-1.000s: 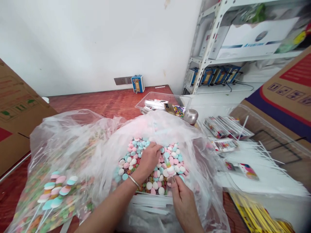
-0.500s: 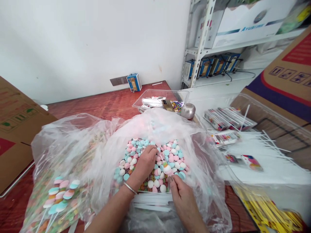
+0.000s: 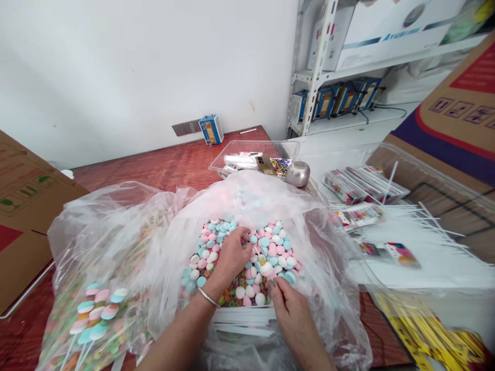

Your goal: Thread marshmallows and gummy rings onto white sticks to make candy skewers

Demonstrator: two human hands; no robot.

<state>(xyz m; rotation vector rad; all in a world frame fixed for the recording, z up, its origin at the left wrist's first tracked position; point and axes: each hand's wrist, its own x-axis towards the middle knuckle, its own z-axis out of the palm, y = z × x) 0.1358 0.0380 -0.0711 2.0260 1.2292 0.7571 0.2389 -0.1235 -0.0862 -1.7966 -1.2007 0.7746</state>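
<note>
A clear plastic bag (image 3: 309,221) lies open around a heap of pink, blue and white button-shaped candies (image 3: 273,241) and small coloured ring-shaped pieces (image 3: 232,293). My left hand (image 3: 233,253) is over the middle of the heap, its fingers curled together; what they hold, if anything, is hidden. My right hand (image 3: 292,306) pinches a short candy skewer (image 3: 266,267) with white, orange and pink pieces, by its near end. White sticks (image 3: 243,322) lie in front of the heap. At the left, finished candy skewers (image 3: 96,312) rest on a second bag (image 3: 58,288) of ring pieces.
Behind the bags stands a clear tray (image 3: 220,159) with a phone (image 3: 265,165) and beads, beside a metal cup (image 3: 298,174). On the right, a large clear bin (image 3: 429,175) holds packets and many white sticks. Cardboard boxes (image 3: 23,206) flank both sides; yellow ties (image 3: 436,335) lie lower right.
My left hand's fingers have shifted slightly over the candies and curled in more. The right hand keeps its pinch on the candy skewer, almost unmoved. The view has tilted slightly.
</note>
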